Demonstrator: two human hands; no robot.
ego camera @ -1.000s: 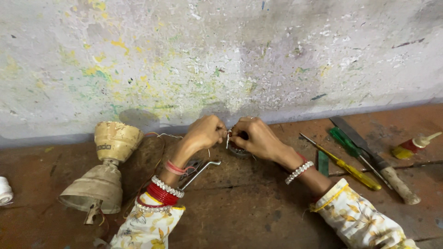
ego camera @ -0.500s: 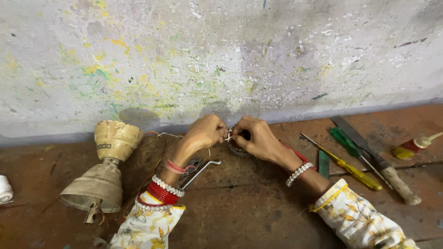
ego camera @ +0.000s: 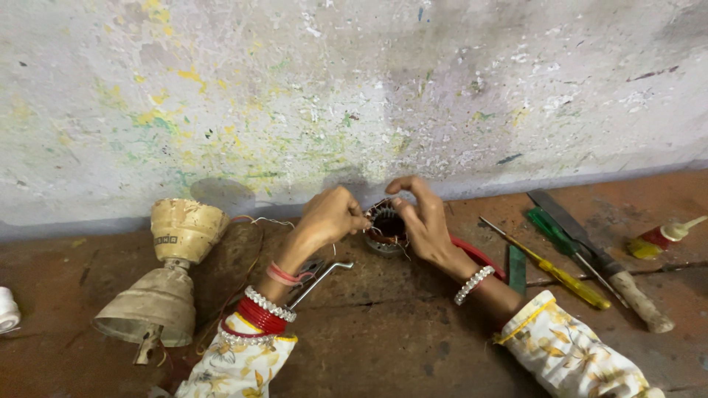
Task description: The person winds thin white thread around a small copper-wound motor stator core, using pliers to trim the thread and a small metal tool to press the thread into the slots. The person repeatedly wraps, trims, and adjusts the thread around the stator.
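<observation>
While I look down from the head camera, I see the small round motor coil (ego camera: 386, 230) sitting right between my two hands, close to the speckled wall (ego camera: 354, 96). It lies flat on the brown worktop (ego camera: 383, 324), with its hole facing up, so it has no long side. My left hand (ego camera: 330, 219) is on its left, fingers pinched tight on a thin wire (ego camera: 366, 231) that runs to the ring. My right hand (ego camera: 420, 221) curls over the right edge, thumb and fingers bent and touching the rim. Both hands are about equally close.

The ring looks like dull grey metal outside, with shiny copper-red windings inside. A bent metal rod (ego camera: 321, 278) lies just under my left wrist. Further to the left stands a dusty cream fan housing (ego camera: 166, 276), shaped like two cups joined by a neck. To the right of my right arm lie a yellow-handled screwdriver (ego camera: 549, 267), a green flat tool (ego camera: 547, 225), a wooden-handled file (ego camera: 601, 262) and a little glue tube (ego camera: 658, 239). They are well apart from the ring.
</observation>
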